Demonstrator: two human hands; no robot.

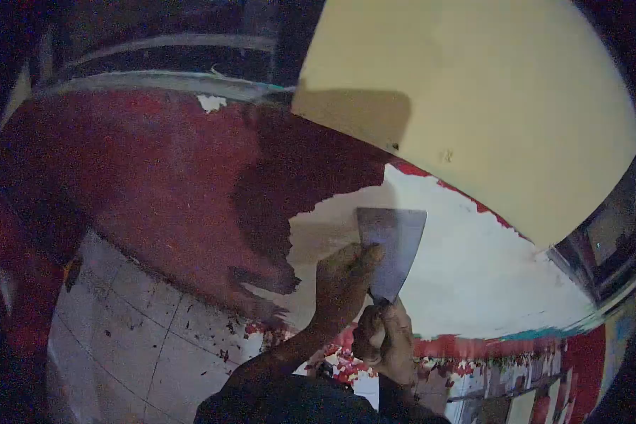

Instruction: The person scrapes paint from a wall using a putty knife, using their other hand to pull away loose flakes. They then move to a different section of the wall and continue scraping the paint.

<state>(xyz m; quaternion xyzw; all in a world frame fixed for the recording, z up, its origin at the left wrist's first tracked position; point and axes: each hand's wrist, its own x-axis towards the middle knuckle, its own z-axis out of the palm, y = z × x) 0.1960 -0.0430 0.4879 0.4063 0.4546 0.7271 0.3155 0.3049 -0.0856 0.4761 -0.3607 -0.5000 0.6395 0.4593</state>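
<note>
A paint scraper (pixel 396 244) with a wide, flat metal blade is raised in front of a wall, its blade end pointing up. My right hand (pixel 385 339) is closed around its handle, which is mostly hidden by the fingers. At the blade's left side, my left hand (pixel 346 279) grips the metal, one fingertip lying on the blade face. Behind the blade is a bare white patch (pixel 480 275) with ragged edges. Red paint (pixel 169 162) covers the wall to the left of this patch, and a thin red strip borders it above.
Cream-coloured wall (pixel 502 92) rises at the upper right. Red paint flakes (pixel 346 367) lie along the wall's foot. Tiled floor (pixel 134 325), with scattered dark bits, spreads at the lower left. A pale curved ledge (pixel 155 79) runs along the upper left. Shadows darken the red area.
</note>
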